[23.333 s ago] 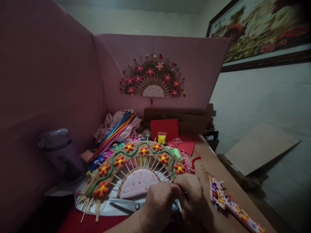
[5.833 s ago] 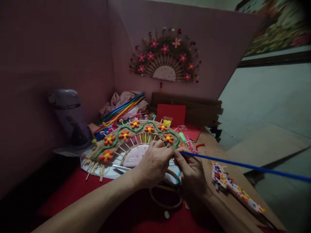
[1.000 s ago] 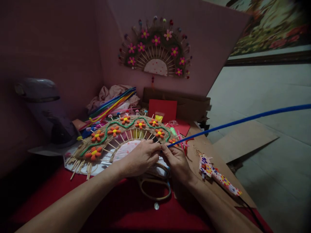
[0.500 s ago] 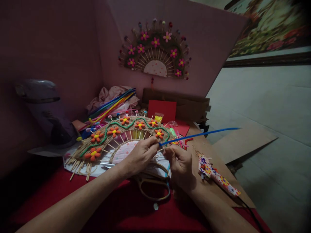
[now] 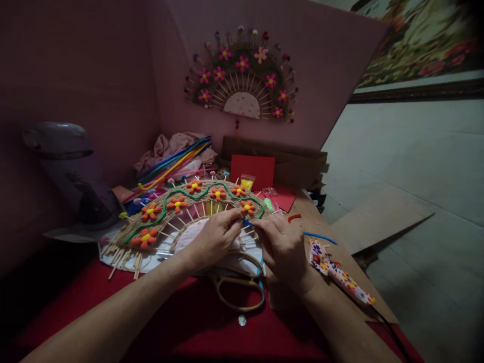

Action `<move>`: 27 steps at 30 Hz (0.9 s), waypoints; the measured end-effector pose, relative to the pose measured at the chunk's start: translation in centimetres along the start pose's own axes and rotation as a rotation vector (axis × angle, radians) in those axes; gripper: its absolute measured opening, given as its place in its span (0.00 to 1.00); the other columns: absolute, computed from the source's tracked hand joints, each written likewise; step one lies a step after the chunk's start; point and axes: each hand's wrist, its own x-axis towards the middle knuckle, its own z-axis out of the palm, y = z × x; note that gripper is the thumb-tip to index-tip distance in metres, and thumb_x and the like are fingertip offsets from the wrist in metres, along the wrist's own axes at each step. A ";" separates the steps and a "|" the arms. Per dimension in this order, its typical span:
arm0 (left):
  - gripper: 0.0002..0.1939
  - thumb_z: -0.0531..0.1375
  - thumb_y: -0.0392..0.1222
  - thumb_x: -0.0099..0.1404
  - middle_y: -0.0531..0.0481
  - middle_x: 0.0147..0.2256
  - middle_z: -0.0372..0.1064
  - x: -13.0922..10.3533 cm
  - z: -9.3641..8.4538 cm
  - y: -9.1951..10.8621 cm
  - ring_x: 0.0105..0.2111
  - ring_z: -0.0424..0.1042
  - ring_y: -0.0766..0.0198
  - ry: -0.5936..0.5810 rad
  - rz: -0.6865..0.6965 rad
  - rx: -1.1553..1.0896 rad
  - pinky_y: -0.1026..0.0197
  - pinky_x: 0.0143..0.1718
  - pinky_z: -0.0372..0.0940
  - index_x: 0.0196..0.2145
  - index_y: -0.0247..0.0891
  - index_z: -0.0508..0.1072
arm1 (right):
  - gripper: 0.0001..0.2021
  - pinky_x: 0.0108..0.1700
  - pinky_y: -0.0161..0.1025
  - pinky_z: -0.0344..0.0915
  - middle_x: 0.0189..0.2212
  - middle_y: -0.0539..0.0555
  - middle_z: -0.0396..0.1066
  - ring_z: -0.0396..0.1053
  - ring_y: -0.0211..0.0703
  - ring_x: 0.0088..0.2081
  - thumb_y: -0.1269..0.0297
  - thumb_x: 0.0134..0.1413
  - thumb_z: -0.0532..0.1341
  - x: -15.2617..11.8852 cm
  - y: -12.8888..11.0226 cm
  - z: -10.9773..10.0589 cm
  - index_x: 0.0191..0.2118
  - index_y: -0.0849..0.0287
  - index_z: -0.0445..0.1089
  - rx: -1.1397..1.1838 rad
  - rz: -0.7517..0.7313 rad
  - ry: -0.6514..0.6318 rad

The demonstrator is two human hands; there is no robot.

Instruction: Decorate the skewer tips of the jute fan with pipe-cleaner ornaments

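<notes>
A blue pipe cleaner [image 5: 320, 237] runs between my hands, its free end sticking out past the right one. My left hand [image 5: 221, 229] pinches one end of it. Close beside, my right hand [image 5: 282, 242] has its fingers closed on the same stem, with a short blue stretch showing between the two. Behind and under my hands lies a fan-shaped craft piece [image 5: 206, 198] of twine and sticks, with orange flowers and a wavy green line. Gold-handled scissors [image 5: 240, 308] lie below my hands, their blades partly hidden by my left forearm.
A flower-patterned tool with a cord [image 5: 346, 280] rests on cardboard at the right. Coloured pipe cleaners [image 5: 176, 164] lie in a bundle at the back left, near a purple thermos-like container [image 5: 70, 176]. Red card [image 5: 252, 170] stands behind. A finished-looking fan [image 5: 242, 75] hangs on the pink board.
My right hand has turned over and gripped the pipe cleaner close to my left hand. The long free end has swung down, from pointing up and right to lying low behind my right hand.
</notes>
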 end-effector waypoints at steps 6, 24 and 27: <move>0.07 0.51 0.35 0.61 0.54 0.26 0.57 0.0 -0.4 0.1 0.28 0.56 0.67 -0.255 0.045 0.061 0.63 0.31 0.53 0.26 0.36 0.63 | 0.06 0.37 0.38 0.62 0.29 0.53 0.69 0.65 0.41 0.33 0.71 0.57 0.54 -0.1 0.1 0.1 0.34 0.58 0.68 0.220 -0.004 -0.006; 0.10 0.48 0.37 0.66 0.53 0.27 0.59 -0.5 0.4 0.6 0.31 0.56 0.64 0.030 0.175 0.189 0.60 0.35 0.53 0.28 0.37 0.62 | 0.06 0.31 0.34 0.61 0.26 0.51 0.68 0.65 0.37 0.28 0.72 0.55 0.54 -0.6 -1.1 0.1 0.35 0.58 0.67 0.463 0.202 -0.064; 0.08 0.48 0.39 0.67 0.52 0.30 0.61 -0.5 0.3 0.5 0.32 0.58 0.63 0.000 0.144 0.235 0.60 0.36 0.53 0.31 0.38 0.64 | 0.06 0.31 0.35 0.59 0.26 0.52 0.68 0.65 0.38 0.27 0.73 0.54 0.54 -0.6 -1.0 0.0 0.34 0.60 0.67 0.393 0.140 -0.079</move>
